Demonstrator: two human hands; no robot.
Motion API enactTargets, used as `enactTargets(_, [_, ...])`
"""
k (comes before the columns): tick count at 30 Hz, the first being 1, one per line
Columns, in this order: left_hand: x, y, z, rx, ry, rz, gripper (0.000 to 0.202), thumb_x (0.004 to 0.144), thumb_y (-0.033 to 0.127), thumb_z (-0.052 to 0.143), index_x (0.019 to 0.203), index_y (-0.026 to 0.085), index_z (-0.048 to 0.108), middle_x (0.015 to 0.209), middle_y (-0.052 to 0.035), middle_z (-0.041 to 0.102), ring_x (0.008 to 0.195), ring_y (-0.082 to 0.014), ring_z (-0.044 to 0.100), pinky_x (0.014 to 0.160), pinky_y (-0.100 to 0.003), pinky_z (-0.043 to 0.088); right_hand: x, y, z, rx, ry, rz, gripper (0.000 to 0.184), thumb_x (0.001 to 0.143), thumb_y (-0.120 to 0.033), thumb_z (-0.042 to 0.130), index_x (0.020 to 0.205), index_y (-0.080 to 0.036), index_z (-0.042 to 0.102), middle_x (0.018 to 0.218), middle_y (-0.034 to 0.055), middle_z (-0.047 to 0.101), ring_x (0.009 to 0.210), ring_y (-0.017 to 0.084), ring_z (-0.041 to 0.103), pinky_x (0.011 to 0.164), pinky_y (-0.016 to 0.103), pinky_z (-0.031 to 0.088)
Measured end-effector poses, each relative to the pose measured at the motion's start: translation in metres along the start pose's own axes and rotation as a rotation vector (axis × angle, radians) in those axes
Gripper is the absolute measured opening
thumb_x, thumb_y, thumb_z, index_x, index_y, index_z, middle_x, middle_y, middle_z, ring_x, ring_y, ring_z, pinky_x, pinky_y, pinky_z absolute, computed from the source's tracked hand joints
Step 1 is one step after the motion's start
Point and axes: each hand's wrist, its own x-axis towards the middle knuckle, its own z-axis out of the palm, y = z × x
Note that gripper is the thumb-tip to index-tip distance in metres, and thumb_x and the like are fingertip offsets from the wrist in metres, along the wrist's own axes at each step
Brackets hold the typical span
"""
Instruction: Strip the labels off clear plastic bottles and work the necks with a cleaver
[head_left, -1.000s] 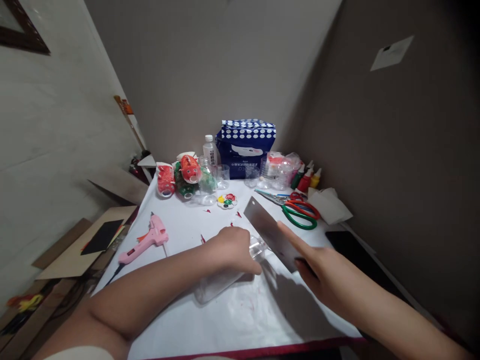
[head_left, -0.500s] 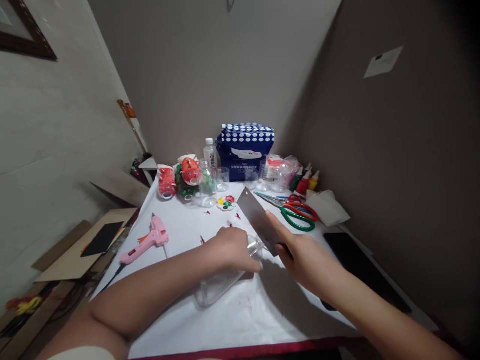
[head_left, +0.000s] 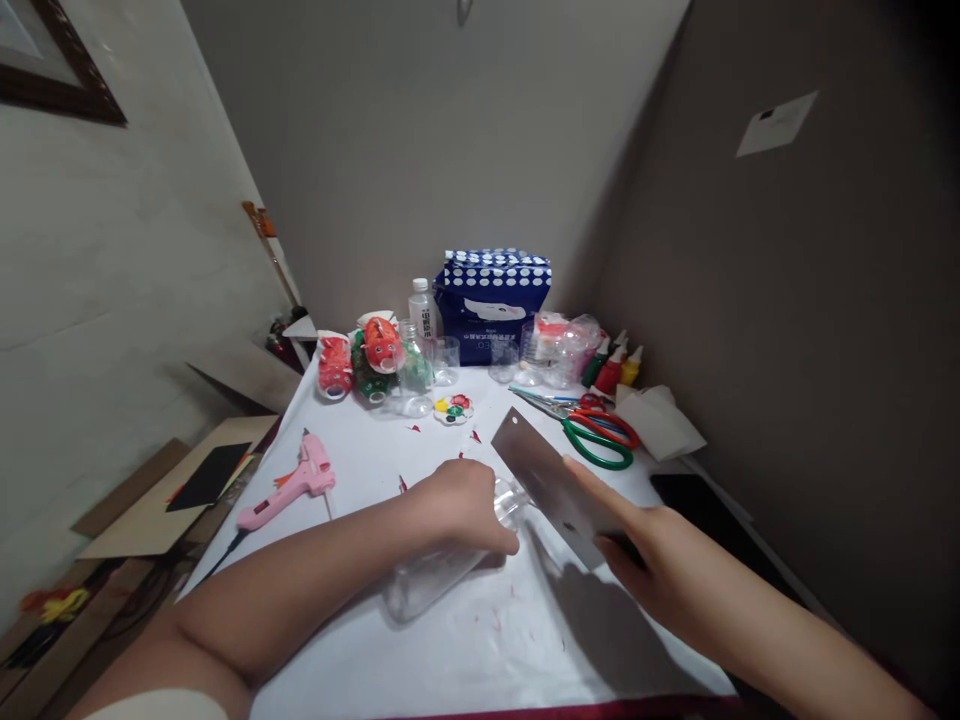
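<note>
A clear plastic bottle lies on its side on the white table. My left hand presses down on it near the neck, fingers wrapped over it. In my right hand is a steel cleaver, forefinger stretched along the blade's spine. The blade slants up to the left, its lower edge just beside the bottle's neck.
A pink glue gun lies at the left. Green and red scissors and paint bottles sit at the right. A paint palette, painted bottle fish, cut bottle pieces and a blue dotted bag stand at the back. A dark phone lies by the right edge.
My right hand moved the cleaver left and up toward the bottle's neck, then drew it back right and down. My left hand stayed on the bottle.
</note>
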Motion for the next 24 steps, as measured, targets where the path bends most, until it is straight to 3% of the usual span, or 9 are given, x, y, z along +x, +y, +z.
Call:
enactTargets(3, [0.000,0.000,0.001,0.008,0.003,-0.031,0.064,0.050,0.065,0.060,0.092,0.017,0.067,0.088,-0.0127,0.070,0.080,-0.0295,0.065,0.057,-0.032,0.049,0.020,-0.007,0.006,0.000,0.035,-0.026,0.070,0.084,-0.013,0.039,0.150,-0.016,0.014,0.061,0.0008,0.060,0.049,0.016,0.053,0.051,0.024,0.036])
enactTargets(6, [-0.003,0.001,-0.001,0.006,0.000,-0.049,0.062,0.050,0.064,0.059,0.090,0.017,0.067,0.087,-0.0127,0.070,0.078,-0.0296,0.065,0.056,-0.033,0.049,0.021,-0.007,0.014,0.018,0.067,-0.060,0.072,0.083,-0.011,0.038,0.150,-0.017,0.011,0.065,0.0033,0.064,0.052,0.017,0.055,0.052,0.025,0.038])
enactTargets(11, [-0.004,0.002,-0.002,0.017,0.000,-0.003,0.062,0.048,0.061,0.062,0.092,0.018,0.066,0.090,-0.0126,0.070,0.081,-0.0306,0.065,0.056,-0.032,0.049,-0.015,0.005,0.015,0.041,0.020,-0.068,0.074,0.084,-0.011,0.035,0.151,-0.023,0.006,0.060,0.0008,0.063,0.047,0.019,0.055,0.049,0.027,0.040])
enactTargets(15, [-0.003,0.002,-0.003,0.011,-0.024,0.020,0.063,0.049,0.061,0.061,0.094,0.018,0.065,0.091,-0.0125,0.069,0.083,-0.0301,0.064,0.056,-0.031,0.048,-0.033,0.008,0.004,0.085,0.000,-0.027,0.072,0.084,-0.012,0.038,0.150,-0.027,0.014,0.064,0.0016,0.066,0.050,0.018,0.059,0.050,0.025,0.042])
enactTargets(18, [-0.007,0.008,-0.006,0.050,-0.006,0.036,0.061,0.050,0.059,0.060,0.093,0.016,0.065,0.090,-0.0139,0.069,0.084,-0.0310,0.064,0.061,-0.033,0.049,-0.017,0.002,-0.002,0.028,0.028,-0.014,0.069,0.084,-0.012,0.038,0.149,-0.021,0.019,0.064,0.0019,0.065,0.050,0.016,0.058,0.049,0.023,0.038])
enactTargets(21, [-0.010,0.012,-0.008,0.105,0.037,0.045,0.056,0.051,0.056,0.059,0.088,0.014,0.065,0.086,-0.0152,0.068,0.082,-0.0322,0.063,0.065,-0.035,0.049,0.016,-0.007,-0.004,-0.004,0.041,-0.024,0.069,0.083,-0.013,0.039,0.149,-0.018,0.019,0.062,0.0005,0.061,0.048,0.014,0.053,0.048,0.022,0.033])
enactTargets(24, [-0.009,0.009,-0.006,0.052,0.019,-0.007,0.059,0.050,0.059,0.059,0.090,0.016,0.065,0.088,-0.0140,0.069,0.082,-0.0320,0.063,0.061,-0.035,0.049,0.041,-0.015,-0.002,-0.001,0.037,-0.016,0.072,0.082,-0.014,0.041,0.149,-0.019,0.017,0.062,-0.0004,0.059,0.045,0.013,0.048,0.046,0.021,0.030])
